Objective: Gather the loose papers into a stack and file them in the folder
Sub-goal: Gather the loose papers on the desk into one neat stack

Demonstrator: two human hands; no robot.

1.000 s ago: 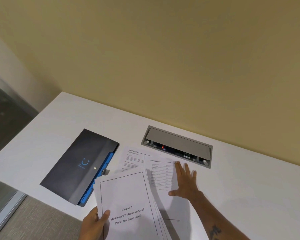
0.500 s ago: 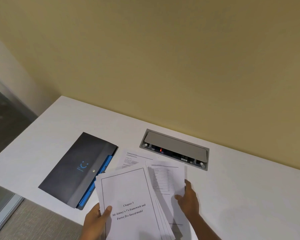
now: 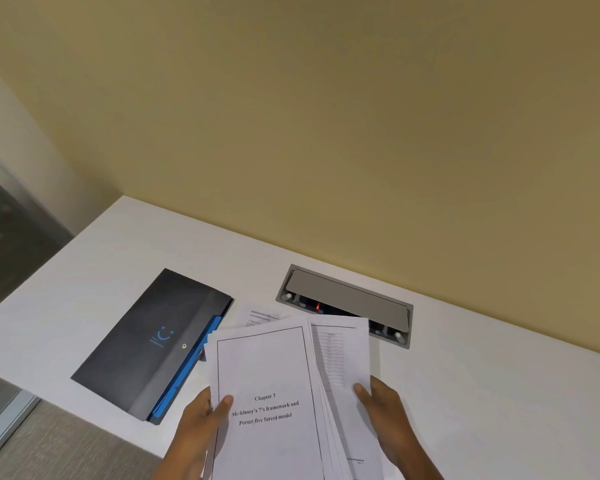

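A stack of papers with a "Chapter 3" title page on top is held above the near edge of the white table. My left hand grips its left edge, thumb on the front. My right hand holds a sheet with a table printed on it against the stack's right side. One more printed sheet lies flat on the table, mostly hidden behind the stack. The dark grey folder with blue inner tabs lies closed to the left.
A grey cable box with a raised flap is set into the table behind the papers. The yellow wall runs along the table's far edge. Grey floor shows past the table's near left edge.
My right hand went from pressing flat on the table sheet to picking it up and bringing it against the stack. The stack rose slightly in my left hand.
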